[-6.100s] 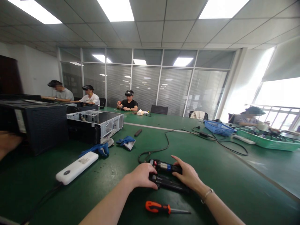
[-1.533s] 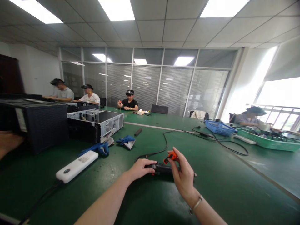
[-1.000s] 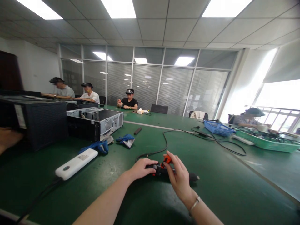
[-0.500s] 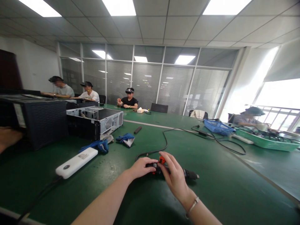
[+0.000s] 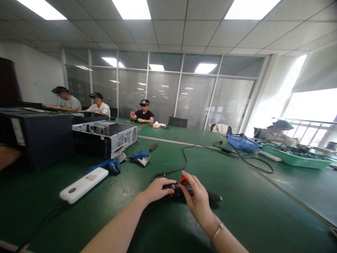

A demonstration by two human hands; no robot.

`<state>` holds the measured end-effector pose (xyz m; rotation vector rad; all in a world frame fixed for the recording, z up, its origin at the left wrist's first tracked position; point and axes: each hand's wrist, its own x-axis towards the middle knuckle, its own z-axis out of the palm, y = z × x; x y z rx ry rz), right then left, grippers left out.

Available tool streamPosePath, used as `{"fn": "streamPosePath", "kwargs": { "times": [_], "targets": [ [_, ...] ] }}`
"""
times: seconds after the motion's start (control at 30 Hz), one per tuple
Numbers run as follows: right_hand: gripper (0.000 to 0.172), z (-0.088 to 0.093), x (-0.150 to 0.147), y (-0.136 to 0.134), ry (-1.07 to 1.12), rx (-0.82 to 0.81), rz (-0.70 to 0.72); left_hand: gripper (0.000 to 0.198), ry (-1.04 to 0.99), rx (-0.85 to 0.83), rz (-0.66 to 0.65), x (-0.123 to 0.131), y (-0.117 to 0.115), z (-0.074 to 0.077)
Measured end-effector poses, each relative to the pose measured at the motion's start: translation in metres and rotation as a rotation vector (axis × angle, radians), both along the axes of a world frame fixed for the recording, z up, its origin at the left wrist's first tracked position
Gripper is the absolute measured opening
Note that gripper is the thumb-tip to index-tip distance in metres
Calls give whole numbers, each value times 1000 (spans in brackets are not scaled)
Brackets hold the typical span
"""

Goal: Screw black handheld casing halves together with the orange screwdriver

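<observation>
A black elongated device with a black cable lies on the green table in front of me. My left hand grips its left end, fingers curled over it. My right hand is closed round an orange-handled screwdriver, whose tip meets the device's middle. A bracelet sits on my right wrist. The screwdriver's shaft is hidden behind my fingers.
A white power strip lies to the left, with blue gloves and open computer cases behind it. A blue basket and a green tray stand at the right. Several people sit round the table's far side.
Six seconds ago the screwdriver lay on the table near me; my right hand has since picked it up and brought it onto the device. My left hand has stayed on the device.
</observation>
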<state>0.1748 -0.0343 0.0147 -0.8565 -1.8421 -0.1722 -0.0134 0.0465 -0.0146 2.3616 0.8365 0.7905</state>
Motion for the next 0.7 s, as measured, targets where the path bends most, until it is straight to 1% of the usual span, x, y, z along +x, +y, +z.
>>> {"fn": "streamPosePath", "kwargs": {
  "times": [0.13,0.2,0.3,0.5,0.63,0.7],
  "targets": [
    [49,-1,-1,-1,1,-33,86,40,15,20,18,0,1,-2],
    [50,-1,-2,-2,-12,-17,69,40,18,31,27,-1,1,-3],
    [46,-2,-1,-2,-8,19,25,42,12,35,14,-1,2,-5],
    [52,-2,-1,-4,-21,-25,83,40,11,31,11,-1,2,-4],
    [46,-3,0,-3,-12,9,39,41,5,25,11,-1,2,-4],
    [44,-4,0,-3,2,-4,22,42,-5,20,15,-2,3,-5]
  ]
}}
